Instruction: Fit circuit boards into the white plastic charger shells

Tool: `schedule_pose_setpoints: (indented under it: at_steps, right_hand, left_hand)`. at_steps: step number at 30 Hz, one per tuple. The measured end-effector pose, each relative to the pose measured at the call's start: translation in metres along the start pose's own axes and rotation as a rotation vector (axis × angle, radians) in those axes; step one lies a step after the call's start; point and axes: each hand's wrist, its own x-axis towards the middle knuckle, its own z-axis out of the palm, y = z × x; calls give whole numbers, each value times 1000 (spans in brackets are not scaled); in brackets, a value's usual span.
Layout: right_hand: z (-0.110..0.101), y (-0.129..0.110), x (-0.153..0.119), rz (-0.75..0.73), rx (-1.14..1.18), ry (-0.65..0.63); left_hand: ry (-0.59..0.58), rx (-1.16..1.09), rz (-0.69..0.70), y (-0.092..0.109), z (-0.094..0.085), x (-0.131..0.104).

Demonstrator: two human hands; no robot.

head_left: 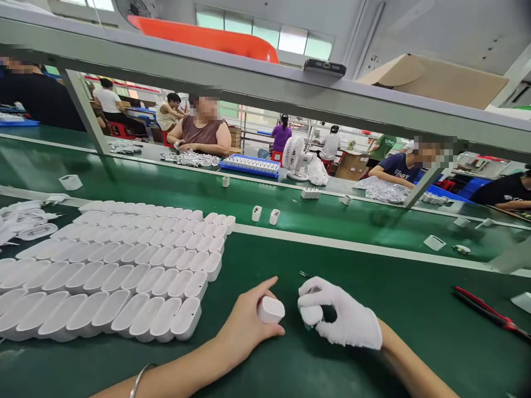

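Observation:
My bare left hand [251,320] holds a white oval casing [271,310] between thumb and fingers, above the green work surface [265,260]. To its right, my right hand [340,312] wears a white glove and is closed around another white part [311,314]; a thin metal tip [304,273] shows beyond its fingers. The two hands are apart. On the left, several rows of white oval casings [157,318] stand packed side by side, their hollow sides facing up.
Red-handled pliers [481,303] lie at the right. White parts [256,213] sit on the green belt [199,193] beyond a pale rail. White pieces [25,221] are heaped far left. A shelf [265,83] crosses overhead; people work behind it.

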Motion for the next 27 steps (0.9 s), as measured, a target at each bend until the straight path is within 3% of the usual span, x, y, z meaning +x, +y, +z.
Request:
schedule_pose_setpoints:
  at_steps: [4,6,8,10,14,18,21,24,27]
  right_hand:
    - [11,25,-9,38,-175,68]
    - [16,24,-12,180,-246,187]
    - [21,16,-14,381,-290,314]
    - [27,7,-14,525,-327,352]
    - [37,-2,-8,584,-300,280]
    - [44,-8,-5,542,-5,402]
    - [46,-20,-7,413,218,547]
    - [47,-31,-8,145,161,645]
    - [49,-32,-6,-108,-22,635]
  left_hand:
    - [151,177,91,3,-4,2]
    - [171,203,105,5,-5,0]
    - [153,212,72,7,-5,-2]
    - [101,247,28,8,-5,-6]
    - [-13,352,94,6,-8,-12]
    - [-146,324,192,0,-9,-10]
    - [-146,253,267,-1,-7,-7]
    - [-160,229,340,-1,-5,-8]
    - [-190,234,352,0,-4,-11]
